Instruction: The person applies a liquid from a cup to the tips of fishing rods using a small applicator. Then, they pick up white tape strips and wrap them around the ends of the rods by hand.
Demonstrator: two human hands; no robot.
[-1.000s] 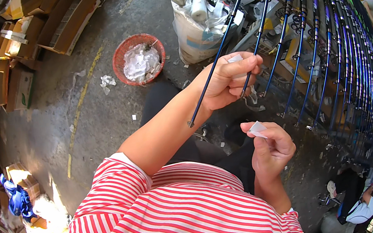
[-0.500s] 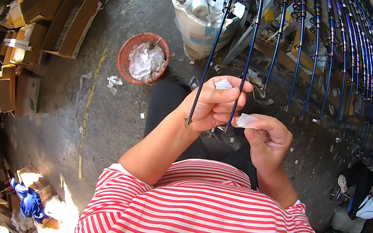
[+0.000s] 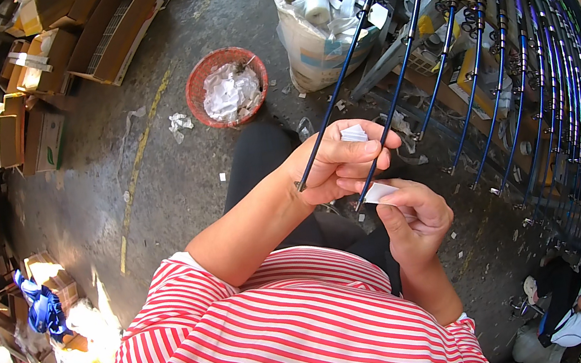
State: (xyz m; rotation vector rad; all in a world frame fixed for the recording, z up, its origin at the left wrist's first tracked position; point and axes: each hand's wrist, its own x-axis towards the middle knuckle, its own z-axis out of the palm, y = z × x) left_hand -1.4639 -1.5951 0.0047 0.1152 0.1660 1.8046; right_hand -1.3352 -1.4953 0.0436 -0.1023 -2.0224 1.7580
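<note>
My left hand (image 3: 339, 162) is closed, with a small stack of white slips (image 3: 353, 133) tucked between its fingers. Its thumb and fingertips also steady a dark blue fishing rod (image 3: 398, 86) close to its lower end. A second fishing rod (image 3: 337, 85) slants across the same hand, its tip end by the wrist. In my right hand (image 3: 419, 215), thumb and forefinger pinch a single white slip (image 3: 378, 192). That slip's edge lies against the lower end of the steadied rod, just below my left fingertips.
Many more fishing rods (image 3: 495, 70) lean in a row at the right. A red basket (image 3: 197, 93) of crumpled white scraps and a white sack (image 3: 298, 65) of waste stand ahead. Cardboard boxes (image 3: 86, 62) sit far left. Another person (image 3: 575, 322) is at the lower right.
My right hand has turned slightly and brought its white slip against the rod. My left hand keeps its hold, and the whole view has shifted a little.
</note>
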